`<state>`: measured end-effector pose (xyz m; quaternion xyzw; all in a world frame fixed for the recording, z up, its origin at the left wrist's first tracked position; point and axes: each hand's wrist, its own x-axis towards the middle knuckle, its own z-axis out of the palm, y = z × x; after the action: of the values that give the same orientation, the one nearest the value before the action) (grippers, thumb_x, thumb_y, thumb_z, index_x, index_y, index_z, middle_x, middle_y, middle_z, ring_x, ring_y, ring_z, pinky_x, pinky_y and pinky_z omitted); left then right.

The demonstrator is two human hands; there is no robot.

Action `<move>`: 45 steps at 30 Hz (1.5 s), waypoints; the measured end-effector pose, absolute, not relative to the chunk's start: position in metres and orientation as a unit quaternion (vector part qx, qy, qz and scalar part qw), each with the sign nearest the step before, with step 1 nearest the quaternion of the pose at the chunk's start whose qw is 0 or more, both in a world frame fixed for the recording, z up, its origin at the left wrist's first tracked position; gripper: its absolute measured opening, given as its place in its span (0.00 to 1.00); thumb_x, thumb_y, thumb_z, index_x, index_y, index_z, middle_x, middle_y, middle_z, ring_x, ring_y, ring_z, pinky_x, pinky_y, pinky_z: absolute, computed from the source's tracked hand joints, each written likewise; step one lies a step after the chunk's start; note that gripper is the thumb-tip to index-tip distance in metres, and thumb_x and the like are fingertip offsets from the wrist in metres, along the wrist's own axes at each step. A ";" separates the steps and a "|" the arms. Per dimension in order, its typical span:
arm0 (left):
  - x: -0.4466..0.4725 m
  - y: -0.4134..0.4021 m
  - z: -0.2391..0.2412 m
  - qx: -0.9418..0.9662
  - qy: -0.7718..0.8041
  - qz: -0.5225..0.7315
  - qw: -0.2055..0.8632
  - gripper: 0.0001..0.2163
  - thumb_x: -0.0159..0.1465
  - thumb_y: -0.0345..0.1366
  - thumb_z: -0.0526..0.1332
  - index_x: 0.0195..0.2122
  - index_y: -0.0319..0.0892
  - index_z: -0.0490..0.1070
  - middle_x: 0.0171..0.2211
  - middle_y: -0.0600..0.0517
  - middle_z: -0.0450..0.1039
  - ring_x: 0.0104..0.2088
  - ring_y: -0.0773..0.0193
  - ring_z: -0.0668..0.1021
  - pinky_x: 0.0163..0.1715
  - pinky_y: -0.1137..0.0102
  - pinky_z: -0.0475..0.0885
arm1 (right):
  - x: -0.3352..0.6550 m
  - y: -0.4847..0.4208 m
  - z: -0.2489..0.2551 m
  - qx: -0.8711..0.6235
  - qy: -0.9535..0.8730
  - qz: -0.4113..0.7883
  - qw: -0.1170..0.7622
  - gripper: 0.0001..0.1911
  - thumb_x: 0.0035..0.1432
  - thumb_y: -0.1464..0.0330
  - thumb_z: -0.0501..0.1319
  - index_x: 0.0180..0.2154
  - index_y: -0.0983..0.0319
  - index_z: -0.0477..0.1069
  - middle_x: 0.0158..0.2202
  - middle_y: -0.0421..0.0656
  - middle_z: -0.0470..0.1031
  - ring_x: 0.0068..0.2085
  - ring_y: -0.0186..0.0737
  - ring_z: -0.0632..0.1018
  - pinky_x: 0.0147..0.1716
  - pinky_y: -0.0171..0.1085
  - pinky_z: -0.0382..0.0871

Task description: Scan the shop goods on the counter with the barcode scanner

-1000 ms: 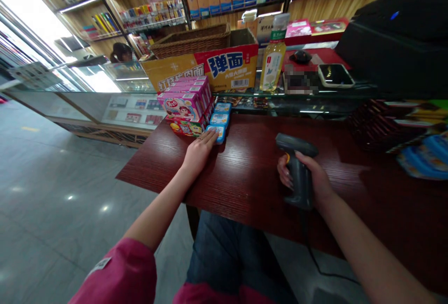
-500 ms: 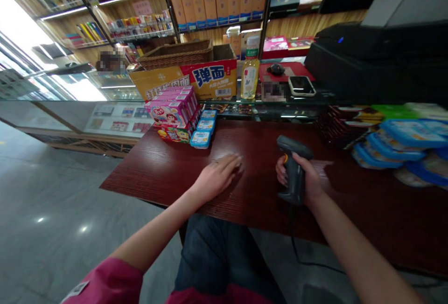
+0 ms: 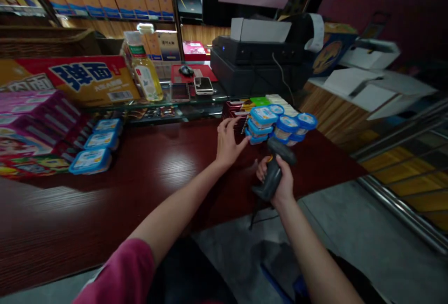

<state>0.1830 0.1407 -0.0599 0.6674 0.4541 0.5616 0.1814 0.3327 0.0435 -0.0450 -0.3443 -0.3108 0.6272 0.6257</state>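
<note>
One dark, yellow-triggered scanner (image 3: 272, 178) fills curled right fingers (image 3: 262, 169); left fingers (image 3: 230, 132) spread apart, empty.

A bottle of yellow liquid (image 3: 147, 78) stands near a phone (image 3: 203, 86) and mouse (image 3: 186, 71).

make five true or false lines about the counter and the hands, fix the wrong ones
1. The right hand holds a scanner. True.
2. The left hand grips the bottle. False: it is open beside the stacked tubs.
3. Three blue-lidded packs are lined up beside the pink boxes. True.
4. The phone lies on the dark wooden table. False: it lies beyond the table, near the mouse.
5. In view, the bottle stands right of the yellow-and-red carton. True.
</note>
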 end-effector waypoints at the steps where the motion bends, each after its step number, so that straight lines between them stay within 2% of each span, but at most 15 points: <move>1: 0.194 0.145 -0.057 0.660 0.469 0.569 0.146 0.33 0.61 0.45 0.69 0.66 0.48 0.61 0.66 0.40 0.58 0.68 0.48 0.61 0.69 0.52 0.54 | 0.333 0.045 -0.044 -0.340 -0.304 0.620 0.638 0.18 0.56 0.53 0.65 0.27 0.60 0.68 0.21 0.36 0.61 0.20 0.30 0.62 0.17 0.29 0.61; 6: 0.231 0.161 -0.045 0.671 0.491 0.551 0.078 0.36 0.60 0.50 0.69 0.68 0.55 0.59 0.70 0.43 0.56 0.70 0.42 0.56 0.66 0.45 0.51 | 0.331 0.050 -0.044 -0.344 -0.298 0.618 0.641 0.19 0.59 0.52 0.62 0.28 0.59 0.66 0.22 0.37 0.60 0.20 0.31 0.62 0.18 0.30 0.62; 9: 0.241 0.169 -0.040 0.674 0.491 0.545 0.091 0.28 0.63 0.49 0.67 0.64 0.54 0.66 0.66 0.45 0.65 0.71 0.41 0.54 0.64 0.42 0.49 | 0.332 0.052 -0.045 -0.342 -0.283 0.629 0.639 0.18 0.58 0.52 0.62 0.28 0.59 0.66 0.22 0.37 0.60 0.20 0.31 0.62 0.17 0.30 0.60; 12: 0.239 0.168 -0.036 0.662 0.483 0.561 0.114 0.21 0.63 0.47 0.68 0.57 0.53 0.72 0.61 0.47 0.71 0.70 0.43 0.57 0.66 0.45 0.48 | 0.333 0.052 -0.046 -0.333 -0.268 0.634 0.644 0.17 0.56 0.53 0.62 0.28 0.60 0.68 0.22 0.37 0.61 0.20 0.31 0.62 0.17 0.30 0.59; 15: 0.217 0.151 -0.033 0.659 0.449 0.587 0.142 0.20 0.62 0.47 0.69 0.54 0.51 0.73 0.63 0.47 0.69 0.69 0.46 0.59 0.68 0.50 0.49 | 0.333 0.052 -0.045 -0.323 -0.269 0.640 0.643 0.17 0.56 0.54 0.63 0.27 0.60 0.68 0.22 0.37 0.60 0.20 0.30 0.62 0.17 0.29 0.59; 18: 0.172 0.122 -0.036 0.651 0.408 0.603 0.213 0.20 0.62 0.45 0.68 0.54 0.50 0.71 0.62 0.47 0.68 0.66 0.51 0.65 0.68 0.56 0.54 | 0.336 0.048 -0.045 -0.327 -0.292 0.664 0.606 0.17 0.56 0.54 0.63 0.27 0.60 0.69 0.21 0.37 0.61 0.20 0.31 0.62 0.16 0.30 0.60; 22: 0.097 0.076 -0.047 0.589 0.415 0.600 0.349 0.20 0.61 0.44 0.70 0.53 0.48 0.72 0.57 0.48 0.73 0.59 0.53 0.73 0.64 0.61 0.63 | 0.330 0.044 -0.043 -0.334 -0.346 0.689 0.541 0.16 0.57 0.55 0.64 0.29 0.61 0.72 0.21 0.37 0.63 0.19 0.31 0.64 0.15 0.30 0.62; 26: 0.027 0.042 -0.053 0.455 0.394 0.621 0.503 0.22 0.62 0.47 0.69 0.54 0.46 0.71 0.56 0.47 0.74 0.54 0.56 0.77 0.60 0.60 0.69 | 0.286 0.050 -0.043 -0.265 -0.375 0.762 0.456 0.19 0.58 0.53 0.63 0.28 0.62 0.72 0.22 0.38 0.63 0.18 0.31 0.64 0.14 0.30 0.61; 31: -0.049 0.031 -0.051 0.323 0.348 0.619 0.625 0.21 0.64 0.47 0.68 0.54 0.42 0.73 0.53 0.44 0.78 0.53 0.57 0.80 0.63 0.57 0.68 | 0.191 0.075 -0.046 -0.152 -0.405 0.848 0.305 0.23 0.57 0.50 0.63 0.28 0.64 0.72 0.20 0.39 0.64 0.17 0.30 0.62 0.12 0.29 0.58; 36: -0.092 0.048 -0.052 0.269 0.335 0.682 0.592 0.12 0.68 0.42 0.65 0.49 0.42 0.75 0.48 0.47 0.80 0.52 0.59 0.80 0.64 0.58 0.68 | 0.128 0.091 -0.048 -0.138 -0.427 0.865 0.224 0.24 0.56 0.48 0.63 0.28 0.64 0.73 0.20 0.40 0.65 0.17 0.31 0.63 0.11 0.30 0.60; 45: -0.092 0.055 -0.049 0.249 0.338 0.694 0.585 0.18 0.70 0.37 0.62 0.60 0.48 0.71 0.54 0.50 0.78 0.56 0.62 0.78 0.65 0.59 0.67 | 0.123 0.080 -0.046 -0.212 -0.439 0.828 0.276 0.24 0.55 0.48 0.64 0.27 0.64 0.75 0.20 0.39 0.65 0.17 0.31 0.64 0.10 0.30 0.61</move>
<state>-0.0916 0.0553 -0.0492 0.2489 0.3378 0.6940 0.5850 0.1229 0.0799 -0.0465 -0.2120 -0.4387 0.8284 0.2762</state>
